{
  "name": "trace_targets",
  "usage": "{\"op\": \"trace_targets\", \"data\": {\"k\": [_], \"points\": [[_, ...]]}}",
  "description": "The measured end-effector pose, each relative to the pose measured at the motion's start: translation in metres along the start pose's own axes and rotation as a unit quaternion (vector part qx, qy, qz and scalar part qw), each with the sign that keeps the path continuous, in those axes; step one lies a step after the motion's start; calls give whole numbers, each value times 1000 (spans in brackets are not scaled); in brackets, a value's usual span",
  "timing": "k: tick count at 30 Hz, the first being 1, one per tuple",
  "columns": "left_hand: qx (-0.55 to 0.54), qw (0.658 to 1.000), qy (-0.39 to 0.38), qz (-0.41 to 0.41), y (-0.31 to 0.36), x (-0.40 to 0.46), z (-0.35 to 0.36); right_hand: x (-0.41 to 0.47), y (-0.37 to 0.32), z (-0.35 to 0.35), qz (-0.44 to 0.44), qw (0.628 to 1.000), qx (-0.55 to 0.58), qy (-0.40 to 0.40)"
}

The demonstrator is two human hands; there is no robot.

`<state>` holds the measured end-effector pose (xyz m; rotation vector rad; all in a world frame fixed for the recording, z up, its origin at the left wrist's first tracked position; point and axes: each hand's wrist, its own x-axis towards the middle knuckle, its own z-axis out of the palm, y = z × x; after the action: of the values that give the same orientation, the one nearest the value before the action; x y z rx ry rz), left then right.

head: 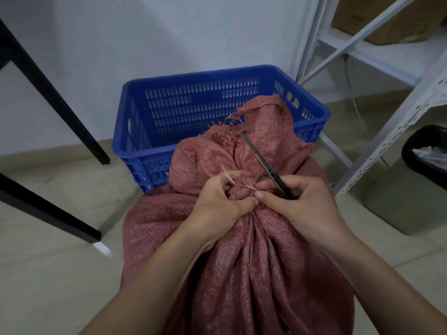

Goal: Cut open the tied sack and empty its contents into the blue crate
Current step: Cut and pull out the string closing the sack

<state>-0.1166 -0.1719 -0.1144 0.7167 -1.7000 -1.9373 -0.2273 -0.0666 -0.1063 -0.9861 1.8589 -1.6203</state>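
Observation:
A full red woven sack [244,262] stands upright on the floor right in front of me. Its neck is bunched and bound with a pale tie [229,178]. My left hand [219,201] grips the gathered neck and pinches the tie. My right hand [302,204] holds a utility knife [262,160] whose blade points up and away over the loose sack top; its fingertips also touch the knot. Behind the sack sits the blue slotted crate [205,102], and I see nothing inside it.
Black table legs [55,97] slant down at the left. A white metal shelving rack [377,76] with cardboard boxes stands at the right. A black bin with a plastic liner [425,151] and a grey box [396,204] sit on the tiled floor at the right.

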Motion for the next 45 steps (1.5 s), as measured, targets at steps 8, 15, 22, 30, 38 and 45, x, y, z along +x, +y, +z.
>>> {"op": "trace_targets", "data": {"k": [8,15,22,30,38,45], "points": [[46,998,-31,27,-4,-2,0,-3,6,3,-15,998,-60,11],[-15,995,-95,5,4,-6,-4,-4,2,5,15,999,47,2],[-92,986,-137,-11,9,-6,-6,-9,-7,11,-22,994,102,-4],[44,990,-100,89,10,-6,-6,-7,-7,11,-38,997,33,55],[94,979,-103,148,18,-7,-5,-6,-12,9,-64,996,-7,68],[74,984,-110,121,17,-8,-6,-6,-11,10,-81,993,-36,79]]}}
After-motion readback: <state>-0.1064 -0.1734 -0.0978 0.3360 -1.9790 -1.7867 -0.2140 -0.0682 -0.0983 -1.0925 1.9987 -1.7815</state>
